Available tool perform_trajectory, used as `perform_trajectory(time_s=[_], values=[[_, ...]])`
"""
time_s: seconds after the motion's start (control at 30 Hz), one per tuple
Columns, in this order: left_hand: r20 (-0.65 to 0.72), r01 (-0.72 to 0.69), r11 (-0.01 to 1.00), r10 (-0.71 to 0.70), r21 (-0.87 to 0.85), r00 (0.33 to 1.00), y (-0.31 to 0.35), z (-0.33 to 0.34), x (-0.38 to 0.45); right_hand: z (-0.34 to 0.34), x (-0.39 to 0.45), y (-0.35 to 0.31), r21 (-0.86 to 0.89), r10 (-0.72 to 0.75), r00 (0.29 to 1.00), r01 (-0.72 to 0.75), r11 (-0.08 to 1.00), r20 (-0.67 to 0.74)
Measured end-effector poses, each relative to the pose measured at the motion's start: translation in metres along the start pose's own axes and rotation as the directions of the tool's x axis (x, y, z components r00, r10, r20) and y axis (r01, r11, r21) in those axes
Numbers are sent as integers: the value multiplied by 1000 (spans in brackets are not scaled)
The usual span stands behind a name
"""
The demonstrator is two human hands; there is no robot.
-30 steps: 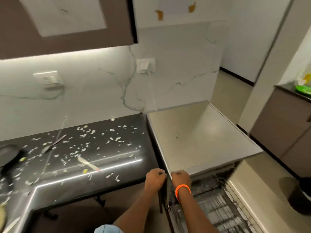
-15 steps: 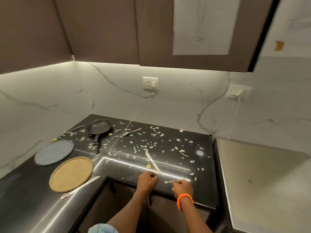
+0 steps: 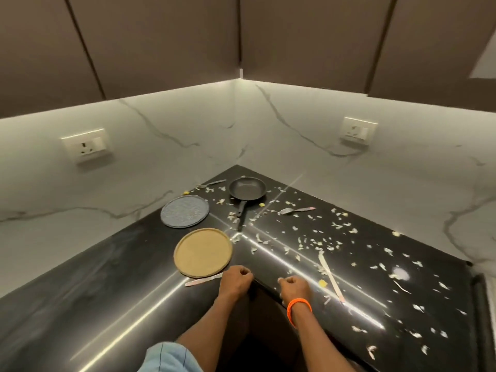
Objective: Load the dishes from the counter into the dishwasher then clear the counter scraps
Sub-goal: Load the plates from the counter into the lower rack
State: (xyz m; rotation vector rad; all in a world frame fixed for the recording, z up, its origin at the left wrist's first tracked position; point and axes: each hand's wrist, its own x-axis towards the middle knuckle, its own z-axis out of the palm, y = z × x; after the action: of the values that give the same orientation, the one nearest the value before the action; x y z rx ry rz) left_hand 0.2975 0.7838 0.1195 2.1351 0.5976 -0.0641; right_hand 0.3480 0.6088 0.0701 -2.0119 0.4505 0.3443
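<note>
Glossy black counter [image 3: 112, 285], round tan plate [image 3: 203, 252], pale papery scraps [image 3: 316, 244].

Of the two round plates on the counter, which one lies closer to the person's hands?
The tan plate: it lies just beyond the left hand, by the counter's front edge. The blue-grey plate lies farther back, toward the wall, beside the black pan.

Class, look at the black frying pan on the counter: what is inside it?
The black frying pan looks empty inside: only its dark base shows. Scraps lie around it on the counter. Whatever lies beneath the pan is covered.
</note>
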Motion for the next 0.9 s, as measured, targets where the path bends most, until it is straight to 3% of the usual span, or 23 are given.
perform_trajectory(time_s=[0.1, 0.27, 0.6, 0.77, 0.9], values=[[-90, 87, 995, -91, -46, 992, -18, -28, 11, 44, 19, -10, -39, -35, 993, 40, 998, 111], [-216, 229, 967, -249, -114, 944, -38, -57, 25, 61, -6, -68, -43, -71, 973, 82, 996, 219], [-343, 360, 918, -396, -167, 852, -65, -73, 25, 107, 8, -97, -136, -116, 914, 181, 974, 388], [-366, 432, 881, -473, -194, 801, -90, -90, 42, 126, 6, -114, -138, -133, 905, 204, 969, 404], [-374, 424, 885, -466, -194, 802, -99, -114, 72, 140, 17, -131, -178, -124, 910, 209, 962, 396]])
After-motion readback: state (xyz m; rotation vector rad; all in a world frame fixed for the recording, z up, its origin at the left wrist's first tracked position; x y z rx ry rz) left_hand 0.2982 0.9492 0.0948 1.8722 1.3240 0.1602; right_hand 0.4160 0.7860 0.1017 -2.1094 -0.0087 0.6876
